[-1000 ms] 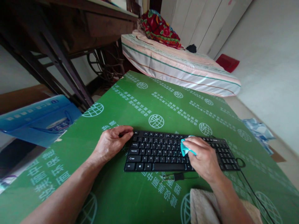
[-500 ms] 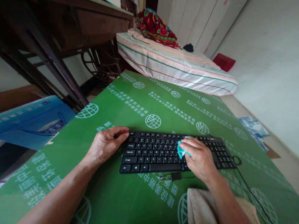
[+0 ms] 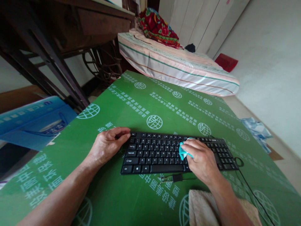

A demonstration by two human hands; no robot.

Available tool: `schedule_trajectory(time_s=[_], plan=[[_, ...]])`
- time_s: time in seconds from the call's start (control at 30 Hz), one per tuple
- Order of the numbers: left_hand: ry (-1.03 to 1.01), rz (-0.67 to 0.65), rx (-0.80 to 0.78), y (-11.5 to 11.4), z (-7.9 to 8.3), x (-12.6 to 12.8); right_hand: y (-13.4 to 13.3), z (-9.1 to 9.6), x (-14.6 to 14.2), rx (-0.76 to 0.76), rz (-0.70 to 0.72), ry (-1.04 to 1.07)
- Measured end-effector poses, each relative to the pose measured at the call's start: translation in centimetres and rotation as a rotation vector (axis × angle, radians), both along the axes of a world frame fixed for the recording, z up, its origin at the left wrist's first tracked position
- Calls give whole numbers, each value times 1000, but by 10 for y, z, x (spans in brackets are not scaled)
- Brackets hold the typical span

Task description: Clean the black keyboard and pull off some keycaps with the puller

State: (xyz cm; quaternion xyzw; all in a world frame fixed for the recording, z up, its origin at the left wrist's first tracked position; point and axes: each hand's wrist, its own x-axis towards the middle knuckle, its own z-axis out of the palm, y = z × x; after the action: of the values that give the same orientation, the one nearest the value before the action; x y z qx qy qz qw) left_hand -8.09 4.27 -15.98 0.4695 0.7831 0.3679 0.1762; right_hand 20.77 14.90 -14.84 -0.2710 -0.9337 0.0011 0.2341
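Observation:
A black keyboard lies flat on the green table board. At its upper left corner, my left hand is closed, thumb and fingers pinching the keyboard's edge. Bunched under the fingers of my right hand is a turquoise cloth, pressed on the keys right of the middle. My right palm covers part of the keys beside the number pad. Below the keyboard's front edge lies a small black piece with thin wires. A beige towel is partly hidden beneath my right forearm.
The keyboard's black cable runs off toward the lower right. A bed with a red flowered blanket stands beyond the table. To the left are a dark sewing-machine table and a blue box.
Hardly anything differs. Both hands keep their places on the keyboard, and the whole view has shifted very slightly.

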Motion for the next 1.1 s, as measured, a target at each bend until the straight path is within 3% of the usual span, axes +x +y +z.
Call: schedule_trajectory(time_s=[0.3, 0.63, 1.1], plan=[[-18, 1, -15, 1, -2, -2, 4, -1, 3, -4, -9, 20], [-37, 25, 11, 2, -5, -3, 21, -4, 32, -122, -140, 222], [-34, 24, -32, 1, 0, -1, 9, -1, 15, -33, -61, -11]])
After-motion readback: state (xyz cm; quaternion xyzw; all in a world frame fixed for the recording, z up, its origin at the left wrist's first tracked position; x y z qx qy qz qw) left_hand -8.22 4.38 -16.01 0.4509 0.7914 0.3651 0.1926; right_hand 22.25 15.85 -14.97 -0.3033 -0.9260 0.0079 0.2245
